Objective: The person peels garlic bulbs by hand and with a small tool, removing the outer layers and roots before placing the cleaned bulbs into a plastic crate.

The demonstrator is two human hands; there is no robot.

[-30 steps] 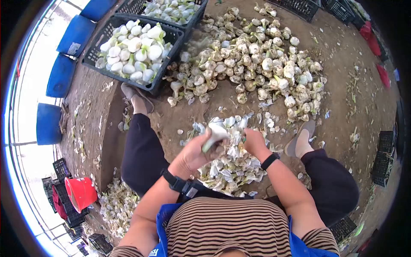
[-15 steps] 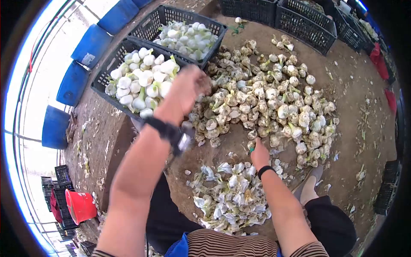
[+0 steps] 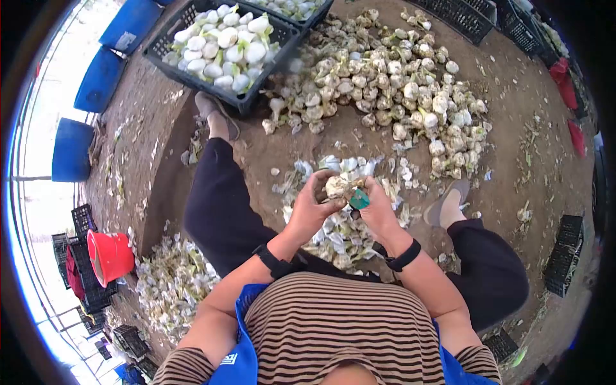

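My left hand (image 3: 311, 204) is closed around a pale garlic bulb (image 3: 335, 187), held in front of my body above the peelings. My right hand (image 3: 377, 208) meets it from the other side, its fingers closed at the bulb's brownish stem or root end. A small green object (image 3: 359, 199) shows at the right fingers; its exact kind cannot be made out. Loose white garlic skins (image 3: 340, 234) lie on the ground below both hands. Beyond them spreads a heap of unpeeled, soil-stained garlic bulbs (image 3: 398, 83).
At the upper left, a black crate (image 3: 240, 102) holds cleaned white garlic, with a second crate (image 3: 307, 24) behind it. Blue barrels (image 3: 72, 151) and a red bucket (image 3: 110, 258) stand to the left. More peelings (image 3: 174, 282) lie beside my left leg. Black crates (image 3: 564, 256) are at right.
My left hand has come back from beside the crate and the heap to my front, now with a garlic bulb. My right hand has drawn back from the heap's edge to meet it.
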